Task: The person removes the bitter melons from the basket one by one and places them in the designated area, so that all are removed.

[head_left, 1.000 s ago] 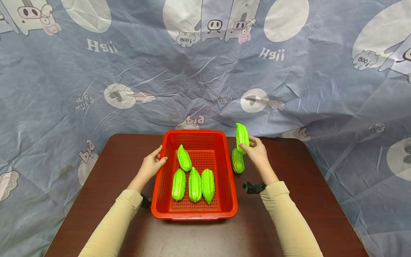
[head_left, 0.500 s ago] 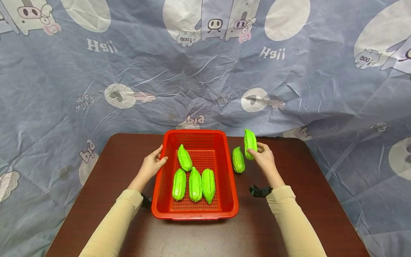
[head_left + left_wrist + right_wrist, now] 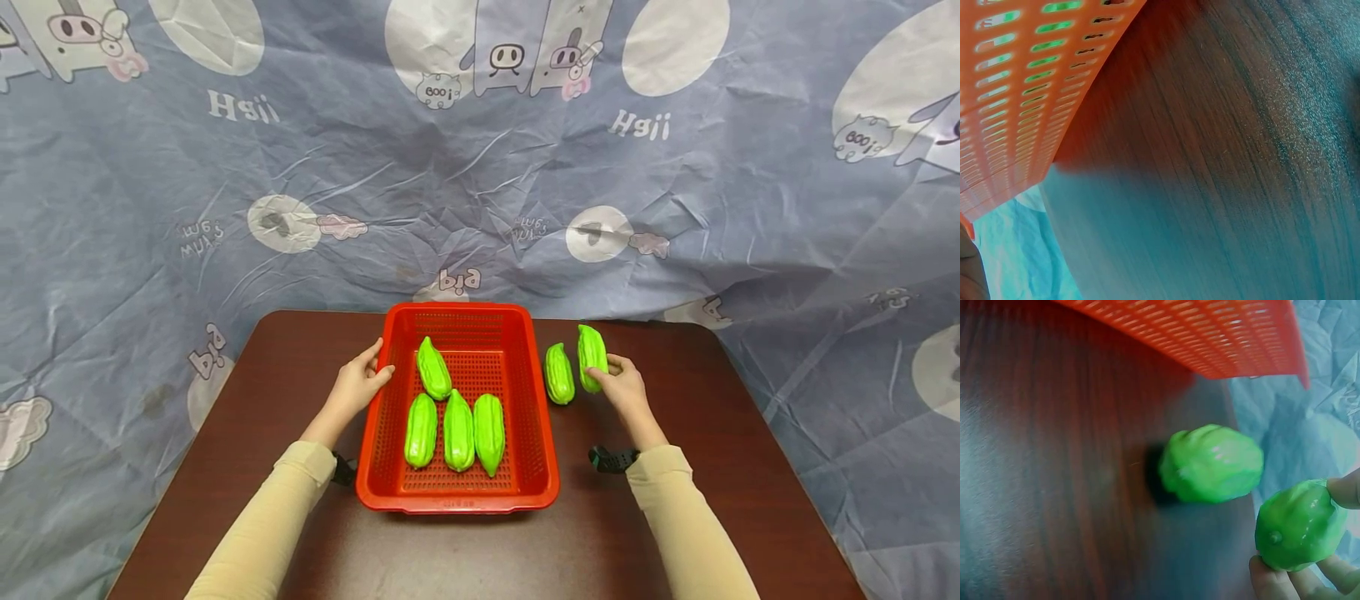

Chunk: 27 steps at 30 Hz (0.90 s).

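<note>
My right hand point(image 3: 624, 387) pinches a bright green ribbed bitter melon point(image 3: 591, 354) between thumb and fingers, right of the basket and close over the table. In the right wrist view that bitter melon point(image 3: 1297, 528) shows its blunt end, the thumb on one side and fingers on the other. Just left of it, another bitter melon point(image 3: 558, 375) lies on the table beside the basket. At the basket's left side, my left hand point(image 3: 356, 387) grips the rim of the red plastic basket point(image 3: 457, 503), thumb over the edge. Several bitter melons point(image 3: 459, 433) lie inside, one farther back than the others.
Brown wood-grain table point(image 3: 697, 400) lies under everything. Behind it hangs a wrinkled blue-grey cloth point(image 3: 450, 183) with cartoon prints, right at the table's back edge. The basket's perforated side wall point(image 3: 1022, 94) fills the upper left of the left wrist view.
My right hand has carried its bitter melon rightward and down, away from above the one lying on the table. The left hand and basket stay in place.
</note>
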{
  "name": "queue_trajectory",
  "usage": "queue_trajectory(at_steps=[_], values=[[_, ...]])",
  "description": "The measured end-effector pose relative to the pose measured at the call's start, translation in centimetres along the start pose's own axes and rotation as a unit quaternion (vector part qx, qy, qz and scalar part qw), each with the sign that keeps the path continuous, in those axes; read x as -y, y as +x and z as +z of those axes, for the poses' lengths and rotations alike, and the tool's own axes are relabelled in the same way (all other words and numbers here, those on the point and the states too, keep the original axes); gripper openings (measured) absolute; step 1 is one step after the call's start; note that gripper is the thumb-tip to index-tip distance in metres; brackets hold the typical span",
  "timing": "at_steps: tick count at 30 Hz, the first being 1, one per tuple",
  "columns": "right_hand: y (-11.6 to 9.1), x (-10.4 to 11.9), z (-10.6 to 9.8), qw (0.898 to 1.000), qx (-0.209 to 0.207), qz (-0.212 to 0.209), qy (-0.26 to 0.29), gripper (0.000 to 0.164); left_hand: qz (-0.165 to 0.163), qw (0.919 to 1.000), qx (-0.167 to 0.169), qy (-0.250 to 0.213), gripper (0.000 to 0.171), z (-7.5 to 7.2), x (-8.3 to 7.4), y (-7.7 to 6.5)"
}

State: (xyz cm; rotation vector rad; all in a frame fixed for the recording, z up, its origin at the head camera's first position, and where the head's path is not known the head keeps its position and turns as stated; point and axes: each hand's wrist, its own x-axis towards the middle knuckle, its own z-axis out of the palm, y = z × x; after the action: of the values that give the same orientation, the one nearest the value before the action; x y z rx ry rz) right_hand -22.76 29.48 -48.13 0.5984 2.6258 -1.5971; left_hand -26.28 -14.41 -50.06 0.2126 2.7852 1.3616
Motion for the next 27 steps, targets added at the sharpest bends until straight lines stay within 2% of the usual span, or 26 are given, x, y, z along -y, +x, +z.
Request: queue_trajectory(at_steps=[11,27], values=[[0.3,-2.4,0.9,1.000,0.011,0.019,-0.019,0.070,-0.001,0.9999,-0.002,-0.013,0.067,0.1,0.2,0.1],[0.3,-3.2,1.3,0.999,0.028,0.028,-0.034,0.071,-0.002,0.9999,-0.005,-0.009,0.067,0.1,0.2,0.1]])
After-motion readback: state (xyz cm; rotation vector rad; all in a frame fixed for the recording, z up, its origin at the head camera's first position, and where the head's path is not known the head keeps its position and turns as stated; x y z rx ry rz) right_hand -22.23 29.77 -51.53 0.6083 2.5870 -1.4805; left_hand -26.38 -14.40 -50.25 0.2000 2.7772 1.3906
